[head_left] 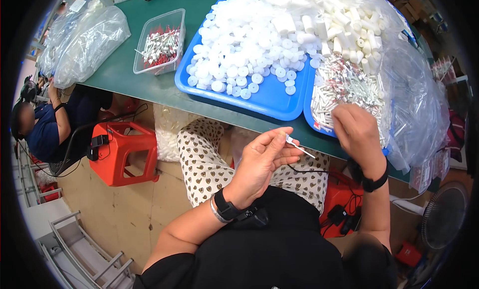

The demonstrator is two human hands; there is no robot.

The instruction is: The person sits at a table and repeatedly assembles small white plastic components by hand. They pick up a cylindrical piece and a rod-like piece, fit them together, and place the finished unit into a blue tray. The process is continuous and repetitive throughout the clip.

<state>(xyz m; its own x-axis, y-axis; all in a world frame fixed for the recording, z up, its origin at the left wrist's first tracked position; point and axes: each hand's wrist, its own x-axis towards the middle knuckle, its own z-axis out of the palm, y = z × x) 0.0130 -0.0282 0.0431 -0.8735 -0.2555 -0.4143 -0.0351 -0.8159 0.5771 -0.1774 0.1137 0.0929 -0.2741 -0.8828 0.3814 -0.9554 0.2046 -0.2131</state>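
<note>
Between the thumb and fingers of my left hand (264,157) is a small white plastic part with a thin white stem (301,148), held above my lap just off the table edge. My right hand (355,129) hovers at the near edge of the right blue tray (308,109), fingers curled inward; whether they pinch anything is hidden. That tray bears many thin white-and-red parts (344,84) and, behind them, off-white cylinders (366,39). A larger blue tray (239,105) to its left is heaped with translucent white discs (244,49).
On the green table (117,77) stands a clear plastic box (180,39) of red-and-white parts. Clear bags (92,42) lie at the far left, and another bag (414,109) at right. A red stool (117,159), a seated person (47,124) and a fan (444,214) are around.
</note>
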